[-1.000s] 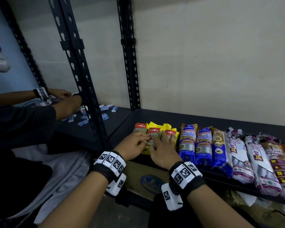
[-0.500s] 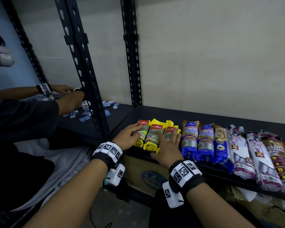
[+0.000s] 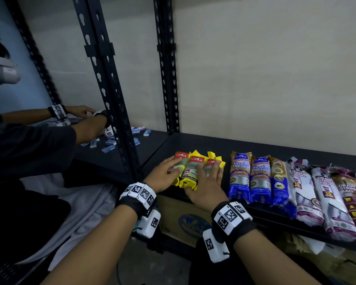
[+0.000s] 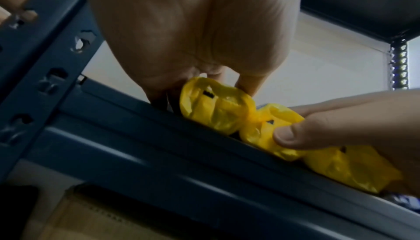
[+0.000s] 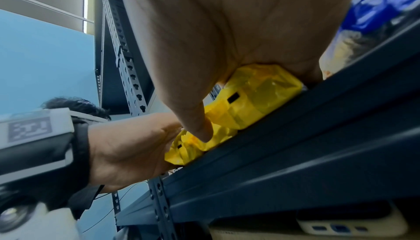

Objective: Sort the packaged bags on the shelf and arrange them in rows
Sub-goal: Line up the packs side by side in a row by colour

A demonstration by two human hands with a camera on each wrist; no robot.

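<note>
Three yellow packs (image 3: pixel 196 161) with red labels lie side by side at the left end of the dark shelf (image 3: pixel 203 145). My left hand (image 3: pixel 168 174) lies flat on the leftmost pack, fingers spread. My right hand (image 3: pixel 209 179) lies flat over the middle and right packs. In the left wrist view the right thumb (image 4: pixel 293 136) presses the near end of a yellow pack (image 4: pixel 213 107) at the shelf lip. The right wrist view shows the yellow packs (image 5: pixel 261 93) under my palm. To the right lie blue bag packs (image 3: pixel 239 177), then white and purple drawstring bag packs (image 3: pixel 305 194).
Black slotted posts (image 3: pixel 103 83) stand left of the packs. Beyond them another person's hands (image 3: pixel 80 112) work among small blue boxes (image 3: pixel 110 144) on the neighbouring shelf. A cardboard box (image 3: pixel 185 221) sits under the shelf. Bare shelf runs behind the row up to the wall.
Both hands have slid from the packs' near ends onto their tops and spread apart. The left hand has shifted left onto the leftmost pack, and the three packs now sit closer together.
</note>
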